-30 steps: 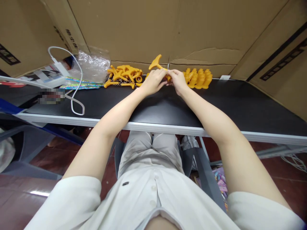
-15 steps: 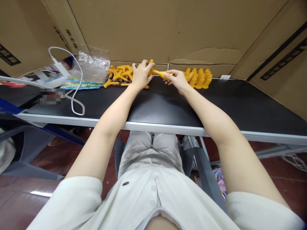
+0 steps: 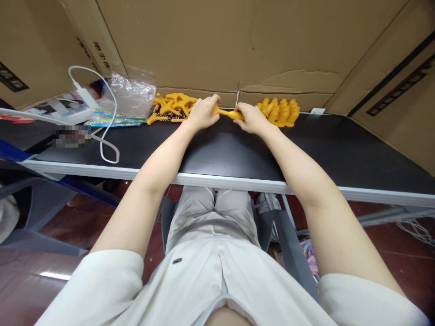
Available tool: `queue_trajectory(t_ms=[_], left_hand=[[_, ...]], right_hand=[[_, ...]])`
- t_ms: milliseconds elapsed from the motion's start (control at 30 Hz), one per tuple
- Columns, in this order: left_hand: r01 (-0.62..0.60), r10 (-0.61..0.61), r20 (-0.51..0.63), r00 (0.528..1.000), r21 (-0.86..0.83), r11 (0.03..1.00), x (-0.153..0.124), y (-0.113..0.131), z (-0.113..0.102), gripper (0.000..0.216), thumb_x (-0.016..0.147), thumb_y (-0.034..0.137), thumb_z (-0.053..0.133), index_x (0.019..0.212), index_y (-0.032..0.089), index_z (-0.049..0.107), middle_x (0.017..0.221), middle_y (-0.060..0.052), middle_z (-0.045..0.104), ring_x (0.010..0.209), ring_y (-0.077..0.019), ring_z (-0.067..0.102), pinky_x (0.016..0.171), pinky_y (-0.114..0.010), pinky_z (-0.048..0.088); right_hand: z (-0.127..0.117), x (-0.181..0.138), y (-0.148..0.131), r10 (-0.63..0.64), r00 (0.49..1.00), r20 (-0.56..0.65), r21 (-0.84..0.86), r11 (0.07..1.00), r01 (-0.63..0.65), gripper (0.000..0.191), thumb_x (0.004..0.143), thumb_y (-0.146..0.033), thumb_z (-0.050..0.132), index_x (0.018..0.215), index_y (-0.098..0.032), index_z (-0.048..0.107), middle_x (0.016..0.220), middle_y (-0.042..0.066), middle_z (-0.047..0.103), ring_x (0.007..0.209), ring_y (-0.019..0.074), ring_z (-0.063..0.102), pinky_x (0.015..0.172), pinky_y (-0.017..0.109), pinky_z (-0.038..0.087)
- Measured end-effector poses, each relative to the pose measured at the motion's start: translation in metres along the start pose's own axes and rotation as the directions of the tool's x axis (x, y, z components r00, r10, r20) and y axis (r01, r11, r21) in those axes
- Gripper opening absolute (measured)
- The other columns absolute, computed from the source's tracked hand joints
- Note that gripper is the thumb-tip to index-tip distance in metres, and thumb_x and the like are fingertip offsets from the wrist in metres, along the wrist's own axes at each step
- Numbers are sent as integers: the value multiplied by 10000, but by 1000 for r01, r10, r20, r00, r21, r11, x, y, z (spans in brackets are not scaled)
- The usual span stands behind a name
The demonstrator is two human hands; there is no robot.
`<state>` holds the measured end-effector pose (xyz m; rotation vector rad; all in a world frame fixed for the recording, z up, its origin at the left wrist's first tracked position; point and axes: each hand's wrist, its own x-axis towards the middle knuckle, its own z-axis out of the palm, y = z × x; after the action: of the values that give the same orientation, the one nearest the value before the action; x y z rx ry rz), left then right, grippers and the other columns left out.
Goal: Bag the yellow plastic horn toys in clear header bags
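Note:
My left hand (image 3: 203, 112) and my right hand (image 3: 249, 117) are both closed on one orange plastic part (image 3: 227, 112) that spans the gap between them, low over the black table (image 3: 231, 149). Only its ridged middle shows; both ends are hidden in my fingers. A loose pile of orange parts (image 3: 171, 107) lies just left of my left hand. A neat row of orange parts (image 3: 280, 112) stands just right of my right hand, against the cardboard.
Cardboard walls (image 3: 217, 45) close off the back and right of the table. At the left lie a clear plastic bag (image 3: 131, 93), a white cable (image 3: 108, 136) with a charger, and printed papers. A grey chair (image 3: 30, 213) stands lower left.
One second ago both hands held the part raised at the centre. My left hand then reached toward the loose pile and has come back; both hands now grip the part lower, near the tabletop.

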<state>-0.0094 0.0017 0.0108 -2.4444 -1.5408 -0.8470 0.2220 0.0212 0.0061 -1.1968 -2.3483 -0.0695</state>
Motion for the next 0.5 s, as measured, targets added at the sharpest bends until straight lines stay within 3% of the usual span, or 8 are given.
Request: queue_trajectory(t_ms=[167,333,500], left_hand=[[19,-18,-34,999,20,1000,0,-2,0,545,839,202,623,1384,192,646,1267,-147,780,1262,-360,701,1107,-472,513],[21,-20,-19,1000,40,999,1,-4,1,551,834,218,637,1384,190,661,1239,-146,784,1261,-379,698,1116,-497,509],[31,-32,7,999,31,999,0,-2,-1,533,855,227,633,1386,190,650,1231,-150,780,1278,-380,686,1142,-502,487]], right_hand=[[-1,-3,-7,-9,999,36,-153,988,15,393,1034,-357,522,1353,-134,577,1285,231,712,1209,394,662,1056,540,488],[4,-2,-5,-71,995,71,-161,984,81,418,1089,-454,458,1325,-159,635,1290,208,729,1226,392,655,1067,560,483],[4,1,-4,-79,995,61,-199,976,89,403,1055,-413,502,1332,-152,635,1286,207,727,1263,420,631,1091,605,453]])
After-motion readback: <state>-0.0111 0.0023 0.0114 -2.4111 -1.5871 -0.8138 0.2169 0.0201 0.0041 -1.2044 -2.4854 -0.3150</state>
